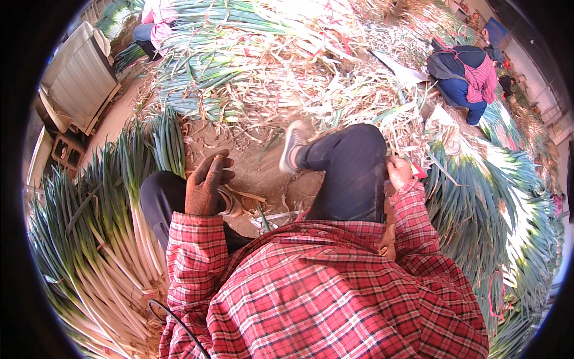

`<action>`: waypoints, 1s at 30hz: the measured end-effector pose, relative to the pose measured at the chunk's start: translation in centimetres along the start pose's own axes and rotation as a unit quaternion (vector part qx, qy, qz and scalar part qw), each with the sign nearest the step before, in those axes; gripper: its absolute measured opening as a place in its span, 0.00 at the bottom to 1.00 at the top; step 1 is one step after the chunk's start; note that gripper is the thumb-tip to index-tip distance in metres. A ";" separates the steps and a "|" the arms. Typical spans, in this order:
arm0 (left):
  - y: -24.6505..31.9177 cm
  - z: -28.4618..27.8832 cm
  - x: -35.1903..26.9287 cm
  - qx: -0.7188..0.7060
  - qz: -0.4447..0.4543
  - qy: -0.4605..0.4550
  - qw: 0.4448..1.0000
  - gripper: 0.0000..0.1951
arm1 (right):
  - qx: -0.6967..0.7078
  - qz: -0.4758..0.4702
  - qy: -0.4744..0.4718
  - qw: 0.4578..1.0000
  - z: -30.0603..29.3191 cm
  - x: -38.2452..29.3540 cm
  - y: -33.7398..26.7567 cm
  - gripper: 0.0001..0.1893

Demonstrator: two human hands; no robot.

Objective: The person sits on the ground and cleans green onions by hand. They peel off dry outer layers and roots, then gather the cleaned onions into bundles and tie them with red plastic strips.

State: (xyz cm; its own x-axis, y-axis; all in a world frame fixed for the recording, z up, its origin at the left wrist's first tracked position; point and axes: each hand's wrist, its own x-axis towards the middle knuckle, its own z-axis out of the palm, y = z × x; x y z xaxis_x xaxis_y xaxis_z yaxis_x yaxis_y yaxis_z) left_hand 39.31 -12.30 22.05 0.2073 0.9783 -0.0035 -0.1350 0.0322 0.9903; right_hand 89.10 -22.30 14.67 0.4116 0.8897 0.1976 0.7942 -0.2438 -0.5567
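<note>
My left hand (207, 186), in a stained orange-brown work glove, is raised near my left knee with its fingers partly bent and nothing visible in them. To its left lie long green onions (112, 233) with white stalks, roots towards me. My right hand (399, 172) appears bare and is beside my right knee, fingers curled. A small red and white item (418, 170) shows just past it; whether I hold it is unclear. Further right are bundled green onions (471, 202), leaves towards me.
Ahead, a large heap of green onions (210, 67) and dry peelings (305, 89) covers the ground. A person (466, 76) bends over at the upper right; another person (157, 27) is at the upper left. A pale ribbed metal panel (78, 76) and a brick (67, 151) stand left.
</note>
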 end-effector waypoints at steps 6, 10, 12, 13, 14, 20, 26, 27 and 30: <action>0.9 4.0 2.1 0.025 -0.005 -0.086 0.996 0.18 | -0.133 -0.037 0.146 0.980 -8.6 -3.6 -1.8 0.16; 1.9 7.5 3.2 0.034 -0.013 -0.141 0.989 0.19 | -0.003 -0.015 0.177 0.984 -11.3 -5.7 -4.2 0.11; 2.6 8.5 3.4 0.045 0.001 -0.153 0.987 0.19 | 0.126 -0.030 0.158 0.979 -11.7 -5.8 -6.2 0.10; 2.9 8.6 3.2 0.042 -0.008 -0.157 0.987 0.19 | 0.059 -0.113 0.168 0.978 -11.7 -5.4 -7.4 0.10; 3.3 8.8 3.2 0.040 -0.003 -0.157 0.987 0.19 | 0.020 -0.124 0.154 0.980 -11.8 -5.1 -8.7 0.10; 5.2 7.5 2.0 0.041 -0.008 -0.121 0.992 0.19 | 0.044 -0.162 0.023 0.986 -11.6 -1.2 -17.3 0.09; 8.2 7.8 1.8 0.075 0.013 -0.147 0.986 0.18 | -0.072 -0.355 -0.149 0.920 -9.8 4.3 -22.7 0.11; 8.8 8.2 1.8 0.091 0.008 -0.146 0.985 0.17 | -0.069 -0.393 -0.151 0.905 -9.2 5.5 -22.8 0.11; 10.1 9.0 0.9 0.140 0.038 -0.153 0.978 0.18 | -0.028 -0.400 -0.190 0.896 -6.3 9.5 -21.5 0.13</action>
State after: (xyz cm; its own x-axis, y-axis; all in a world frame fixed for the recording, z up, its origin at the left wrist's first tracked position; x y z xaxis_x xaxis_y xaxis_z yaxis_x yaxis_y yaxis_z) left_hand 46.89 -12.95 33.32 0.4923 0.8675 0.0712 0.1006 -0.1380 0.9853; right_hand 78.78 -11.01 33.65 -0.4729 0.8529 0.2214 0.7923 0.5215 -0.3165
